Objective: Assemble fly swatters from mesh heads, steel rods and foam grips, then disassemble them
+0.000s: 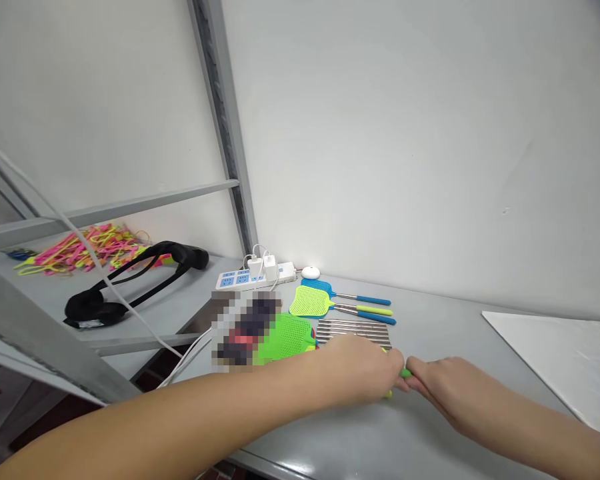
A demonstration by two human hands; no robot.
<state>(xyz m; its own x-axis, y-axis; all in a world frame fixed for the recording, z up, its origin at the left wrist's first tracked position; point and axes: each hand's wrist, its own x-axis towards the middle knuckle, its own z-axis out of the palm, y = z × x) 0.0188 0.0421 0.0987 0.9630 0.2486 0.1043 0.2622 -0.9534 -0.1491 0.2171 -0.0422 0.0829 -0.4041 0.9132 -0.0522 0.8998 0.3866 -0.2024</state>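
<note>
Both my hands are closed around a green fly swatter handle (405, 373), a short piece of which shows between them. My left hand (367, 365) is wrapped over its left side and hides what lies beneath. My right hand (443, 383) pinches its right end. Left of my left hand lies a green mesh fly swatter head (286, 335); I cannot tell whether it joins the held handle. Behind it are a row of metal rods (353, 328), a yellow fly swatter (310, 301) and blue fly swatters (373, 301). A yellow tip shows below my left hand.
A white power strip (227, 280) with plugged chargers and a white round object (311, 273) stand near the wall. On the left are a metal frame (225, 100), a black headband-like device (153, 267) and a colourful pile (95, 248). A white sheet (560, 353) lies right.
</note>
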